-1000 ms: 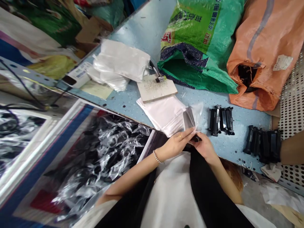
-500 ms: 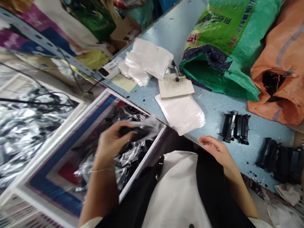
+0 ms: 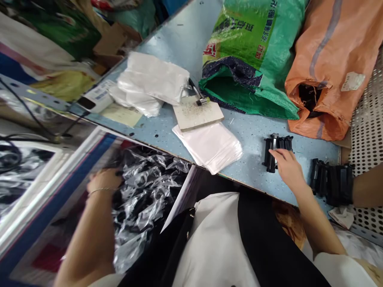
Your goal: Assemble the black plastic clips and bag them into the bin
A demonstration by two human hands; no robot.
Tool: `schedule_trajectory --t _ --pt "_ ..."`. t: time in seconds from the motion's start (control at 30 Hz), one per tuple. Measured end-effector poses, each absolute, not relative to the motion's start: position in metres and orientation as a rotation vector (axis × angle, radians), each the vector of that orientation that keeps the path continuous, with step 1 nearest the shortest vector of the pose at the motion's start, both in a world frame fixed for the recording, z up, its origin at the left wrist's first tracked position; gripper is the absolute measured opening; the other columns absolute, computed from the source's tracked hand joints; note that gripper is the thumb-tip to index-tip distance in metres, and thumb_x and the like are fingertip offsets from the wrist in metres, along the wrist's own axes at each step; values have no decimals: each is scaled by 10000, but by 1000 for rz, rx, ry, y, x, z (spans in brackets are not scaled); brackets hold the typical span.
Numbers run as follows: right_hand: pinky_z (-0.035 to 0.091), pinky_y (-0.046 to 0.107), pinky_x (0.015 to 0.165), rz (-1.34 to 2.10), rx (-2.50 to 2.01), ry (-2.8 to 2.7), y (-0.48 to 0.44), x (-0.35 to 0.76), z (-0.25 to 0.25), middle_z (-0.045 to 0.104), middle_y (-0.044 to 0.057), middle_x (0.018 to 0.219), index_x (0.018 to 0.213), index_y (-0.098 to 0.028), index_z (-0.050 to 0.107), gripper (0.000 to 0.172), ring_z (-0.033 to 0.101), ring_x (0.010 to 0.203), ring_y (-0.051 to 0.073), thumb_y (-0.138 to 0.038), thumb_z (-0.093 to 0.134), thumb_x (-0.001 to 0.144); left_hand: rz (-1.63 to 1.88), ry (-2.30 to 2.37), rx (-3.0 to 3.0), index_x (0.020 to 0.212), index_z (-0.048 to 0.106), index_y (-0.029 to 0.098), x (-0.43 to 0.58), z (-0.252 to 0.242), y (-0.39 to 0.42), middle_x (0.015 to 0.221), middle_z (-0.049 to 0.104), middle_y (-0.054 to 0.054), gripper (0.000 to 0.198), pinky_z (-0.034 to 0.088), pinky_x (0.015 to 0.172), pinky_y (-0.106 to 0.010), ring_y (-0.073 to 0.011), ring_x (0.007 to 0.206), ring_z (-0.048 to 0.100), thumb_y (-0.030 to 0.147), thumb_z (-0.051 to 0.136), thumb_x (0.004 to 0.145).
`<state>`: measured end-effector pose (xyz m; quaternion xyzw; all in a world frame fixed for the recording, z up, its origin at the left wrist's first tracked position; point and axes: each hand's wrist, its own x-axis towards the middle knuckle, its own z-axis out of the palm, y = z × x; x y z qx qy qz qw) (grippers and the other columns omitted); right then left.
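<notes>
My right hand [image 3: 289, 169] is on the black plastic parts [image 3: 271, 153], lined up side by side on the blue table [image 3: 251, 135]; my left hand [image 3: 101, 179] is at the heap of clear-bagged pieces [image 3: 143, 191].

Clear plastic bags [image 3: 208, 147] are stacked at the near edge of the blue table [image 3: 251, 135], with black plastic parts [image 3: 277, 153] placed to their right.

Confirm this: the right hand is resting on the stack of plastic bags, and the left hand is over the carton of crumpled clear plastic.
Wrong about the right hand: the head view shows it on the black plastic parts, not the stack of plastic bags, which lies apart from it. The left hand is over the carton, as you said.
</notes>
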<state>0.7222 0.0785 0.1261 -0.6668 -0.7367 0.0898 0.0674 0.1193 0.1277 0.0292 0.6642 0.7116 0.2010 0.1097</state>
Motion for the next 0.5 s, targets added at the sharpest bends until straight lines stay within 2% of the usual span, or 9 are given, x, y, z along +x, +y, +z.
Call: schedule_trajectory --t 0.07,0.13,0.2,0.27,0.3,0.37,0.43,0.5 --pt "414 580 1077 160 -1965 -2452 99 727 126 558 141 1474 1318 -241 676 500 432 1405 372 -96 339 978 701 2245 1858 626 520 205 158 22 138 585 557 -26 267 438 818 -387 -244 793 615 416 533 790" --pt "310 612 1143 107 -1892 -2625 123 724 126 557 140 1484 1201 -223 727 408 353 1459 382 -117 400 982 802 2219 1856 776 626 205 215 20 144 795 680 -72 197 464 850 -397 -250 882 632 364 534 847" --pt "278 594 1156 182 -1825 -2756 144 715 126 664 147 1317 1112 -218 746 282 432 1389 368 -196 492 991 878 1853 1989 932 686 195 282 26 146 959 711 -108 175 503 882 -402 -254 939 645 301 552 898" --pt "377 521 1081 429 -1784 -2845 157 702 126 721 133 1115 1089 -221 743 226 569 1213 333 -294 551 994 842 1565 2146 979 703 192 342 35 149 1048 707 -129 152 511 952 -432 -280 1019 639 271 604 896" --pt "432 467 1011 581 -1775 -2855 160 696 126 725 123 1057 1090 -222 737 243 615 1123 310 -338 540 1006 809 1520 2178 944 705 188 364 39 152 1062 701 -143 116 518 939 -443 -291 1012 635 235 615 887" --pt "481 383 885 759 -1822 -2790 156 688 125 719 118 1081 1141 -229 713 317 651 1046 283 -408 474 1037 772 1520 2157 810 688 191 388 44 162 1003 692 -148 101 528 890 -444 -292 964 630 157 612 867" --pt "486 358 850 711 -1948 -2660 145 687 122 702 130 1190 1243 -232 666 379 652 1095 295 -477 468 1032 787 1538 2007 682 640 197 388 45 177 866 672 -106 155 528 814 -401 -258 866 626 113 646 813" --pt "488 361 837 644 -2072 -2525 130 691 117 691 149 1253 1295 -218 629 442 652 1122 322 -527 527 996 795 1508 1780 629 609 196 375 45 192 732 637 -42 175 503 713 -333 -204 736 604 151 737 740"
